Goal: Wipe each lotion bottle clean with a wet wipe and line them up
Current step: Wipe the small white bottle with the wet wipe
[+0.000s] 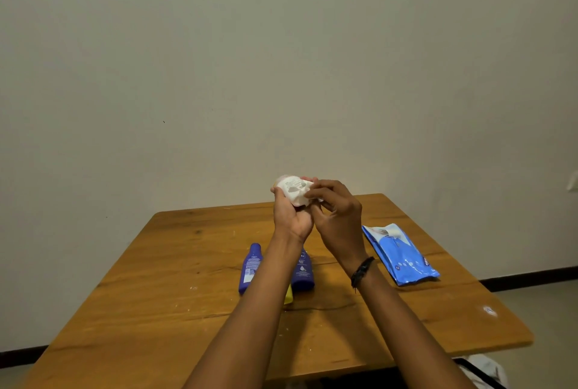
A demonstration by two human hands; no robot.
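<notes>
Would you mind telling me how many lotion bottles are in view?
4: white bottle in the left hand; purple bottle and dark blue bottle on the table; yellow bottle, mostly hidden behind the forearm.

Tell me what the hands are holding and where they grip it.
The left hand grips a white lotion bottle around its body. The right hand pinches what looks like a wet wipe against its side.
</notes>
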